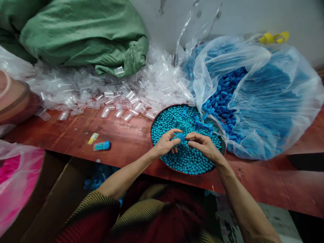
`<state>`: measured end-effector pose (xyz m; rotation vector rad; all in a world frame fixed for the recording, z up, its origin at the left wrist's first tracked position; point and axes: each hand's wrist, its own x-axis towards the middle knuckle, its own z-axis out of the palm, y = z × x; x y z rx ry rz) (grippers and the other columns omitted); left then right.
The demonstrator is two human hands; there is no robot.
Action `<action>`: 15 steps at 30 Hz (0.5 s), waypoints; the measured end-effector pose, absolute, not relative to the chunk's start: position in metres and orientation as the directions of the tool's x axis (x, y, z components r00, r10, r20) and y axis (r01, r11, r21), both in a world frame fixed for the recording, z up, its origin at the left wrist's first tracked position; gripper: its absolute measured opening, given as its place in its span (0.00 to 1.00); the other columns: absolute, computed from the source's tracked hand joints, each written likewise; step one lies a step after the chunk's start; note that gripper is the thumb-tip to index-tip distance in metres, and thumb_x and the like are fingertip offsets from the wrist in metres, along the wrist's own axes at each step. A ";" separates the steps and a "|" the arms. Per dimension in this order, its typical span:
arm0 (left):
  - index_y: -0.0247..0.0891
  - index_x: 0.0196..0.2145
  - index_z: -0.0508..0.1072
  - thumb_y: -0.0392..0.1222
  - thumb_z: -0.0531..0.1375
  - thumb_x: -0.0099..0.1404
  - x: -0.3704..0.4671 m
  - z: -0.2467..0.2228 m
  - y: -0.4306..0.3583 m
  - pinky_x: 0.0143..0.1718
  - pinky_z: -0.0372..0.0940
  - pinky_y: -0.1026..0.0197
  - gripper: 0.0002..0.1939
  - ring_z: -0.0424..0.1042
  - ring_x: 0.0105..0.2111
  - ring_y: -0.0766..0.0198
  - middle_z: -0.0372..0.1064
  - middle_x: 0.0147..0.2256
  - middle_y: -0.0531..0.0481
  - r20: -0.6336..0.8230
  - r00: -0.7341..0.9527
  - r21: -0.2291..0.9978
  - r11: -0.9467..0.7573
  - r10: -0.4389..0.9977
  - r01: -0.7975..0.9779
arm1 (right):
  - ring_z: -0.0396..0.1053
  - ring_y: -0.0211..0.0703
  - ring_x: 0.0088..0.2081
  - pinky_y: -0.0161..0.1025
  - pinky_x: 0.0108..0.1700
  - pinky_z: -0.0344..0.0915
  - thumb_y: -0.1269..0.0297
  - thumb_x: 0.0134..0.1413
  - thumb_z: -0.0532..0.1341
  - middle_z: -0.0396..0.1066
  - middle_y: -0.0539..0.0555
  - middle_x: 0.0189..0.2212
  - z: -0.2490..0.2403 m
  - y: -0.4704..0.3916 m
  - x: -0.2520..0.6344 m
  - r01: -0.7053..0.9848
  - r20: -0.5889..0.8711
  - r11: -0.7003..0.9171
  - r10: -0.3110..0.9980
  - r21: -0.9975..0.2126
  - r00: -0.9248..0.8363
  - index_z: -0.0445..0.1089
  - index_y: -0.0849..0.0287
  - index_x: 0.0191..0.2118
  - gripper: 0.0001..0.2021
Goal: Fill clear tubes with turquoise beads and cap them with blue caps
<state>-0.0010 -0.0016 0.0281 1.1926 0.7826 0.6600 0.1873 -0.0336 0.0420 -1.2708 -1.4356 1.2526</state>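
My left hand (167, 143) is over a round tray (151, 135) of small teal balls (186, 163), its fingers closed round a small blue cap (180, 136). My right hand (202, 144) comes from the other side, thumb and forefinger pinched at the cap's right edge; whether they hold a separate small piece is too small to tell. Several blue caps (202, 125) lie on the balls at the tray's back right. Left of the tray, a clear tube with a blue cap, holding teal balls (102, 145), lies on the red table (131, 135).
Loose clear tubes (131, 98) are heaped along the back below a green sack (86, 33). An open plastic bag (275, 101) of blue caps stands right of the tray. A yellow label (93, 138) and a pinkish container (12, 98) are at left; pink items (22, 172) sit below.
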 end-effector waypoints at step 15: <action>0.41 0.55 0.58 0.40 0.57 0.60 0.003 0.024 -0.018 0.27 0.62 0.67 0.26 0.64 0.25 0.71 0.67 0.34 0.53 -0.108 0.434 0.991 0.132 0.895 -0.026 | 0.56 0.55 0.61 0.54 0.59 0.58 0.56 0.54 0.59 0.58 0.65 0.59 0.030 -0.049 0.149 0.592 0.214 0.305 0.952 -0.746 -0.220 0.52 0.60 0.63 0.33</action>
